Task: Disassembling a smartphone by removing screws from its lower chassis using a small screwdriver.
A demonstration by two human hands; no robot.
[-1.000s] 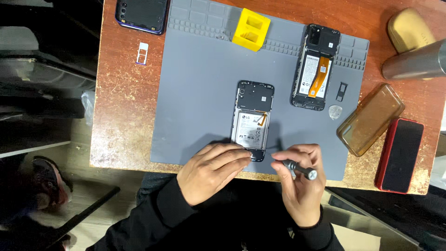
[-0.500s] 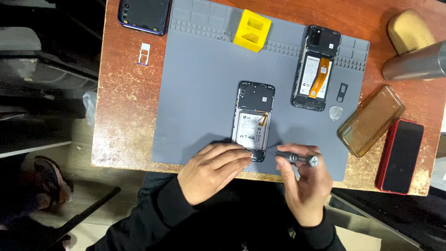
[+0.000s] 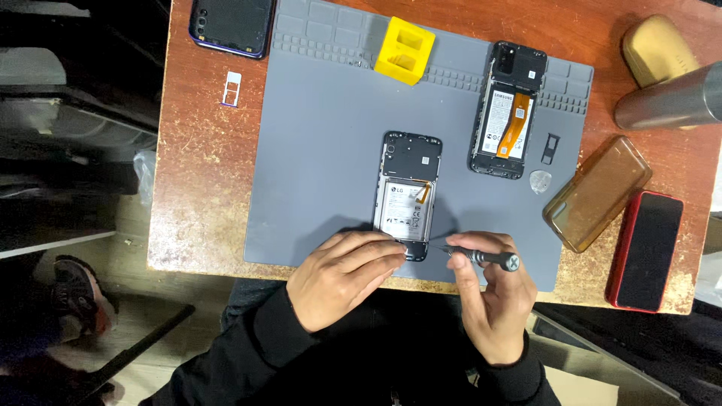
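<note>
Opened black phone [image 3: 408,194] flat on mat, small screwdriver [image 3: 481,258] at its bottom edge

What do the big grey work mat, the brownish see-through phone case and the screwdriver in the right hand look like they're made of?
The big grey work mat looks like matte silicone or rubber: dull, with moulded compartments along its far edge. The brownish see-through phone case seems soft, glossy plastic, since the table shows through. The screwdriver in the right hand looks metal, dark grey with a shiny cap.

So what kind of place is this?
Probably a phone repair bench: two opened phones lie on a grey work mat, and the right hand holds a small screwdriver.
</note>
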